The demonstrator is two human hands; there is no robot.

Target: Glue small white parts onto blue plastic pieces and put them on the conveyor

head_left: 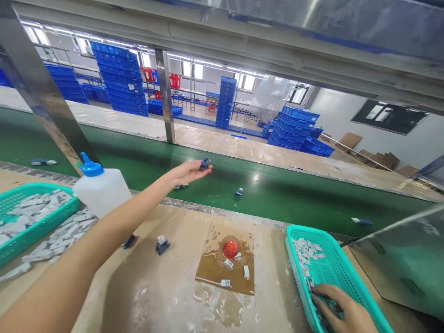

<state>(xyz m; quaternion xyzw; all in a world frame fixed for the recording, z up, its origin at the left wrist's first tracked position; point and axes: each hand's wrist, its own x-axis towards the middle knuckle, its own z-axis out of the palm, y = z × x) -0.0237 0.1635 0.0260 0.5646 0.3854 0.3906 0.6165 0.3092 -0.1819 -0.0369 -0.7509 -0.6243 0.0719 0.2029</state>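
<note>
My left hand (192, 172) reaches out over the green conveyor belt (277, 192), a small dark blue plastic part (205, 163) held at its fingertips. Down in the turquoise basket (342, 252) on the right is my right hand (342, 307), its fingers curled among small parts; what they grip is hidden. Small white plastic pieces (307, 249) lie toward the basket's far end, with darker ones beneath my hand. Between my hands a red dome (231, 249) sits on a wet brown board (211, 273), with several white pieces around it. A blue part with a white piece (162, 245) stands on the table.
A white bottle with a blue spout (104, 189) stands on the left. Beside it, another turquoise basket (38, 186) holds many grey parts, and more grey parts (58, 238) lie on the table. Blue-and-white parts (238, 192) rest on the belt. A metal post (165, 97) rises beyond it.
</note>
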